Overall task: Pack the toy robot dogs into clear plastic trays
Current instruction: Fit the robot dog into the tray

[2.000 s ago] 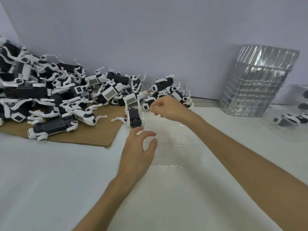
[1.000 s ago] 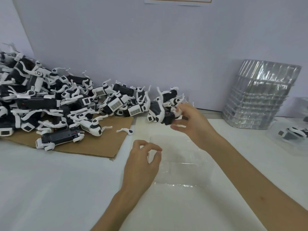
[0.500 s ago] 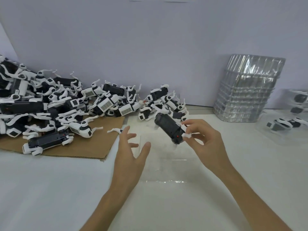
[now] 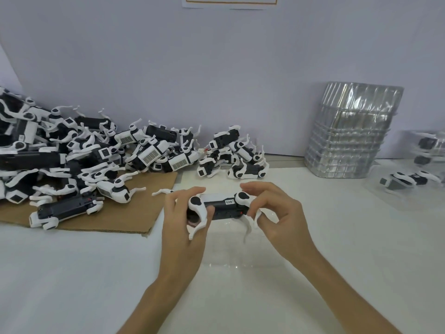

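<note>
At centre, fingers [image 4: 261,189] of the right hand [image 4: 277,213] and the left hand [image 4: 183,222] curl round opposite ends of a toy dog [image 4: 221,206], held level (legs down) over a clear tray [image 4: 240,260] on the white surface [image 4: 72,273]. More dogs [image 4: 96,153] pile at ten o'clock; stacked trays [image 4: 349,133] stand at two o'clock.

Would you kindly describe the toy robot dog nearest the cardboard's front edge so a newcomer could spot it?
Find the brown cardboard sheet on the left, under the heap of toy dogs. At the heap's front lies one toy robot dog, stretched flat. Unlike its tangled neighbours, nothing covers its dark body.
</note>
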{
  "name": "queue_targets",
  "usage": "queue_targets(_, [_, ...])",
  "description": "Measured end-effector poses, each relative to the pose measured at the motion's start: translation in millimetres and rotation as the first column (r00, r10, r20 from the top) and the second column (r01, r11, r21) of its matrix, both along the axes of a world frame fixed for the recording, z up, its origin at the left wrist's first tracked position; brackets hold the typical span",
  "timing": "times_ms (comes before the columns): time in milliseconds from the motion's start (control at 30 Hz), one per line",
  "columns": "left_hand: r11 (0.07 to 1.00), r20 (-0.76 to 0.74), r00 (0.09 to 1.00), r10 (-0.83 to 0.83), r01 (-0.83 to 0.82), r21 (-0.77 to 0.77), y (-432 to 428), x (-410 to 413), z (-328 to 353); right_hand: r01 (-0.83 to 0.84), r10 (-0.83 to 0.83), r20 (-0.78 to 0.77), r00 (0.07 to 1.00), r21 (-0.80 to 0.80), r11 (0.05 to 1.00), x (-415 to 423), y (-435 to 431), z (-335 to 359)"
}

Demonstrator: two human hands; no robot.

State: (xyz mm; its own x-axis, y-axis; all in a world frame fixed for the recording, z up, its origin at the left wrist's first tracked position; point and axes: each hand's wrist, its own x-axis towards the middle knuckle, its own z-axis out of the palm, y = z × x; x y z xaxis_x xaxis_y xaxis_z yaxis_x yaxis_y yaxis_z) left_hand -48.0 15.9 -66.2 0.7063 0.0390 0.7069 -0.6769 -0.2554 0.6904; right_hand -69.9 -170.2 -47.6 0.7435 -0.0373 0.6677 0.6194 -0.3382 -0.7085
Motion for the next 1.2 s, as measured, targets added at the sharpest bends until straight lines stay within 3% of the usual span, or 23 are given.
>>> queue_targets(167, [0.993, 0.106, 0.988, 0.112, -0.114, 0.010, -2, -2, 4, -0.086, 0.089, -0.046, 0.995, 0.067, 0.994, 0, -5, 2])
queue_targets(333, [0.994, 0.042, 0.993, 0.108, -0.107, -0.038, 3, 3, 0, -0.228, 0.235, -0.150, 0.960, 0.063, 0.972, -3, -6, 6])
queue_targets(467, [0.994, 0.050, 0.993, 0.109, -0.107, -0.026, 2, 3, -1, -0.140, 0.137, -0.122, 0.983, -0.016, 0.990, -3, -4, 4])
queue_targets(767, [0.996, 0.054, 0.995, 0.087, -0.086, -0.022, 2, 5, 0, -0.207, 0.191, -0.284, 0.940, -0.028, 0.978, 1, -5, 4])
queue_targets(1033, [0.998, 0.157, 0.987, 0.042, -0.050, 0.046, 1, 9, -7, -0.043, 0.046, -0.092, 0.995, 0.035, 0.998, -1, -5, 1])
queue_targets(1200, [0.997, -0.109, 0.994, 0.014, -0.006, 0.072, 6, 14, -11, 0.123, -0.125, 0.004, 0.992, 0.145, 0.982, -2, -10, 10])
